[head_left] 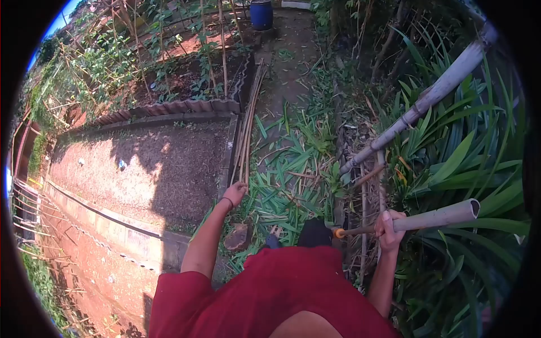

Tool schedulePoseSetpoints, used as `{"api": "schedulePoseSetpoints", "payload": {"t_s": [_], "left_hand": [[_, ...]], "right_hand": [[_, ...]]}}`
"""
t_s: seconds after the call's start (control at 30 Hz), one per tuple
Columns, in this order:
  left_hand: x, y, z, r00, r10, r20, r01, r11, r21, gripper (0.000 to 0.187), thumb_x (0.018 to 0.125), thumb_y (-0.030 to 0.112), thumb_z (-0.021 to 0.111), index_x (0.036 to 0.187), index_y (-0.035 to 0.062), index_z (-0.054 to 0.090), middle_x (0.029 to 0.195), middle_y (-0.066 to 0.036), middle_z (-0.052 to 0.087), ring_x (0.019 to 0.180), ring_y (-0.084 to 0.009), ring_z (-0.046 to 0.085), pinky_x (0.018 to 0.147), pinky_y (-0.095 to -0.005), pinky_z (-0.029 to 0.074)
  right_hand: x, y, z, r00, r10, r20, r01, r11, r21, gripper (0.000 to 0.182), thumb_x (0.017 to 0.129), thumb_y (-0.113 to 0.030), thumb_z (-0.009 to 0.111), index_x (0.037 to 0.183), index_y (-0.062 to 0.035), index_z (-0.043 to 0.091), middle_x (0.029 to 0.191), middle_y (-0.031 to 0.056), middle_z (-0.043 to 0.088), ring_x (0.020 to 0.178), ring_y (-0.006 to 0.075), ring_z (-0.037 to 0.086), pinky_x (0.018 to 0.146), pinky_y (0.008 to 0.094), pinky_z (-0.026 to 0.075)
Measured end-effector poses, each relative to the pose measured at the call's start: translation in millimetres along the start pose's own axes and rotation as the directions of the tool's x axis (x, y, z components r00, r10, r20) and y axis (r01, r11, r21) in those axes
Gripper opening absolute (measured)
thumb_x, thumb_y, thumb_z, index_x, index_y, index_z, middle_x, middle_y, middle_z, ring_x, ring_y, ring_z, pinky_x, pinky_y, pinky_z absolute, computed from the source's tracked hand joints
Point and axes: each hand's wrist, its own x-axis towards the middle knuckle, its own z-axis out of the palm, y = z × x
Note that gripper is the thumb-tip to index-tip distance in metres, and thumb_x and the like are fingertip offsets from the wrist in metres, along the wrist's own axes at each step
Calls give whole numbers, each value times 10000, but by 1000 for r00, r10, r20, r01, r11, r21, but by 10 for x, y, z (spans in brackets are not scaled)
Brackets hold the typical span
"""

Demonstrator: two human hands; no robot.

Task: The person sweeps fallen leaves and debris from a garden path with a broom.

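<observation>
My right hand (389,230) is wrapped around a pale bamboo pole (437,217), whose hollow cut end points to the right. On the other side of the fist, a brown shaft (359,230) runs left to an orange end piece (338,232). My left hand (235,193), a dark band at its wrist, is held out low to the left with curled fingers. It overlaps the near ends of several long thin poles (251,121) lying along the bed's edge; whether it grips them I cannot tell.
Cut green leaves (298,152) litter the path. A stone block (238,236) sits near my feet. On the left is a bordered soil bed (135,158). A thick bamboo pole (420,107) slants across the leafy plants (456,163) at right. A blue barrel (261,15) stands far ahead.
</observation>
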Motion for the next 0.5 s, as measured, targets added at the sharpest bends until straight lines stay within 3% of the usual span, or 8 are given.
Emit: {"api": "schedulePoseSetpoints", "payload": {"t_s": [0.07, 0.1, 0.17, 0.2, 0.3, 0.37, 0.47, 0.5], "left_hand": [[438, 564, -149, 994, 27, 104, -5, 978, -209, 356, 979, 295, 568, 1177, 8, 639, 1053, -120, 695, 935, -183, 636, 831, -332, 511], [576, 744, -237, 994, 29, 107, -6, 979, -205, 356, 979, 295, 568, 1177, 8, 639, 1053, -120, 695, 935, -183, 636, 831, -332, 511], [882, 1068, -410, 979, 125, 164, -139, 987, 79, 385, 979, 292, 579, 1222, -5, 621, 1071, -109, 687, 936, -173, 635, 824, -312, 510], [1030, 1159, -496, 974, 58, 220, -68, 997, 40, 394, 983, 288, 574, 1254, 5, 613, 1094, -99, 688, 951, -183, 637, 823, -322, 516], [1853, 487, -687, 971, -5, 239, -6, 999, 45, 392, 982, 300, 573, 1260, 28, 619, 1117, -92, 689, 956, -206, 649, 835, -340, 520], [2082, 361, -1035, 967, -132, 219, 134, 991, 7, 403, 973, 320, 579, 1266, 46, 620, 1131, -93, 688, 944, -202, 662, 831, -333, 520], [2344, -48, -1390, 960, -238, -148, 254, 962, 100, 376, 949, 290, 587, 1168, -7, 658, 990, -137, 719, 850, -210, 678, 779, -359, 536], [2552, -645, -1387, 937, -294, -188, 275, 954, -121, 378, 941, 292, 589, 1174, 2, 660, 990, -143, 717, 876, -213, 680, 801, -356, 531]], "right_hand": [[377, 61, 124, 1000, 3, -4, -3, 1000, -11, 479, 933, -185, 595, 503, -74, 416, 433, 9, 406, 368, 98, 398, 387, 255, 297], [582, 73, 179, 1000, -12, 9, 13, 1000, -17, 483, 937, -186, 594, 503, -74, 415, 433, 10, 404, 368, 100, 397, 388, 255, 299], [1025, 157, 257, 999, -21, 27, 21, 1000, -19, 481, 942, -199, 589, 511, -75, 416, 433, 14, 405, 367, 105, 397, 391, 256, 306], [1248, 213, 287, 999, -36, 31, 36, 999, 9, 477, 947, -205, 581, 518, -75, 419, 433, 16, 406, 367, 105, 396, 391, 257, 310], [1935, 471, 383, 998, -35, 43, 32, 997, 70, 463, 959, -209, 554, 534, -76, 426, 435, 24, 410, 365, 113, 391, 389, 260, 318], [2472, 617, 454, 984, -135, 117, 119, 984, 129, 431, 979, -179, 505, 571, -91, 396, 446, 22, 367, 364, 117, 353, 372, 260, 330], [3291, 923, 608, 976, -172, 135, 140, 965, 220, 441, 971, -196, 527, 564, -87, 397, 445, 25, 370, 364, 121, 366, 358, 257, 329], [3571, 1024, 643, 978, -167, 126, 131, 959, 253, 448, 969, -202, 534, 558, -86, 397, 443, 29, 374, 364, 123, 371, 353, 258, 326]]}}
